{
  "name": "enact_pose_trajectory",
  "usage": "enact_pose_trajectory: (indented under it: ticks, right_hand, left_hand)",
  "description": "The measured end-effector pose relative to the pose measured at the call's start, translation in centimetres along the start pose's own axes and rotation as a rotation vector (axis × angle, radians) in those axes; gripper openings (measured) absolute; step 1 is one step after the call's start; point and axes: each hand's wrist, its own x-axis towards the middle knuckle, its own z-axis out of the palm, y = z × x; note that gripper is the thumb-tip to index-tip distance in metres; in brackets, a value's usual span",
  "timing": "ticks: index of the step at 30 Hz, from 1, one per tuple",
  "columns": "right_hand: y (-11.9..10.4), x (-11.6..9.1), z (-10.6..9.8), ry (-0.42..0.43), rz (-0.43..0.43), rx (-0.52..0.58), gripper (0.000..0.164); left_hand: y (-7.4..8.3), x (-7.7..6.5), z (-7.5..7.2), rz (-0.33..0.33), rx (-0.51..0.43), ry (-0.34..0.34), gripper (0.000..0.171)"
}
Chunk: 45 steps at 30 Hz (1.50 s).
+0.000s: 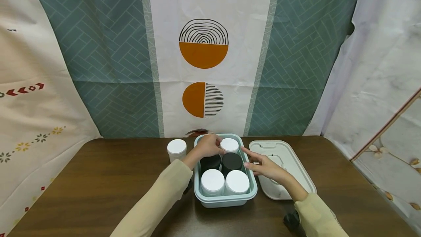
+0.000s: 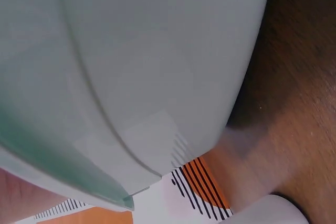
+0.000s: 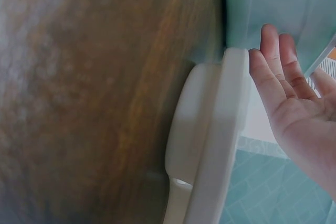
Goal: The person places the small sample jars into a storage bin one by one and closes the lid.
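Observation:
A pale blue-green bin stands on the table, holding several jars in rows. My left hand reaches in over the far left corner, its thumb and fingers curled at the left side of a white-lidded jar. Behind this hand, part of the bin is hidden. Two black-lidded jars sit in the middle row, and two white-lidded jars in the near row. My right hand is at the bin's right rim, fingers extended and holding nothing; in the right wrist view they lie beside the bin wall.
Another white-lidded jar stands on the table left of the bin. A white lid-like tray lies to the right, under my right forearm. The brown wooden table ends at a patterned curtain.

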Motion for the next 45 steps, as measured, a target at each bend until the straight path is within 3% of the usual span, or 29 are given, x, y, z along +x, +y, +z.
enact_pose_trajectory:
  ticks: [7,17,28,36,45]
  right_hand:
    - [-0.2,0.0,0.1,-0.009,0.0,0.029,0.064]
    - [-0.1,-0.2,0.0,-0.008,0.004,0.04,0.064]
    - [0.1,-0.1,0.0,-0.011,0.006,0.029,0.063]
    - [0.2,0.0,0.0,-0.008,0.004,0.032,0.063]
    - [0.1,0.0,0.1,0.003,0.008,0.008,0.063]
  left_hand:
    - [-0.1,-0.8,-0.5,-0.019,-0.028,0.003,0.043]
    - [-1.1,-2.7,-2.9,-0.018,-0.101,0.097,0.047]
    - [-3.7,-5.1,-5.8,-0.026,-0.117,0.187,0.049]
    - [-5.8,-6.8,-7.3,-0.062,-0.059,0.22,0.061]
    - [-8.0,-7.9,-7.8,-0.096,0.039,0.246,0.069]
